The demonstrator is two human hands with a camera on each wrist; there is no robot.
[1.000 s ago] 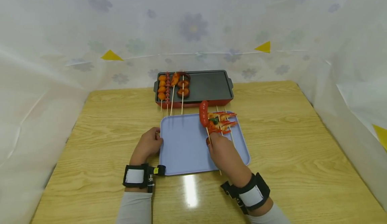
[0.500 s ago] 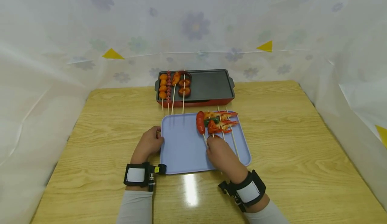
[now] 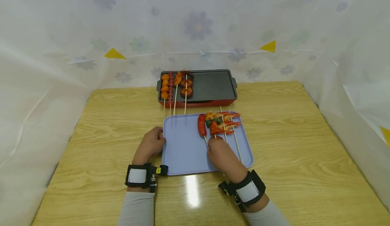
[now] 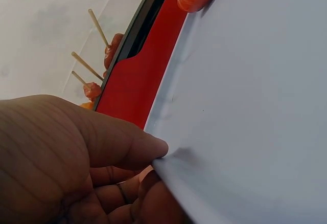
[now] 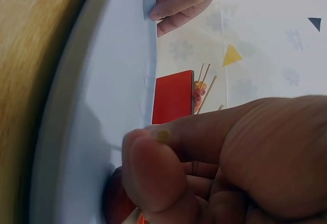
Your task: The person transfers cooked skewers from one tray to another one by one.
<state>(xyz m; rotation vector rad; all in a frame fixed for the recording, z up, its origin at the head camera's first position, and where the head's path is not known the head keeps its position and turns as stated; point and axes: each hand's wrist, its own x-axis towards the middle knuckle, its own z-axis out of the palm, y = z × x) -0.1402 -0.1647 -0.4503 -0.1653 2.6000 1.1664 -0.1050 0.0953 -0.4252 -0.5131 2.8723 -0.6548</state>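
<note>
- The sausage skewer [image 3: 201, 126] lies on the tray [image 3: 182, 151], at the left of the other skewers there, with its stick pointing toward you. Your right hand [image 3: 221, 156] pinches the near end of that stick, so this grip is closed on the skewer.
- If you lift it by the very end of the thin stick, I think the heavy sausage may swing or turn down, because the weight sits far from your fingers.
- The sausage is smooth, rounded and glossy red, so it could slide along the stick if you tilt it steeply.
- The shrimp skewers [image 3: 226, 121] lie just beside it, with red legs and claws that stick out. They also touch a skewer with green and orange pieces [image 3: 212, 119]. A sideways pull could catch these and drag them along.
- Your left hand [image 3: 150, 144] holds the left rim of the tray, thumb on top and fingers curled below, as the left wrist view shows. This grip is closed on the tray.
- The tray is flat, pale blue, matte plastic with rounded corners and a low rim. If you let go of it, it may slip on the table [image 3: 289, 134], which is glossy wood and reflects the light.
- Behind the tray stands the grill pan [image 3: 213, 85], dark and flat inside with a red base. Four skewers [image 3: 175, 85] already lie at its left side, and their sticks [image 3: 175, 105] reach over the near edge toward the tray. A careless move forward could knock these sticks.
</note>
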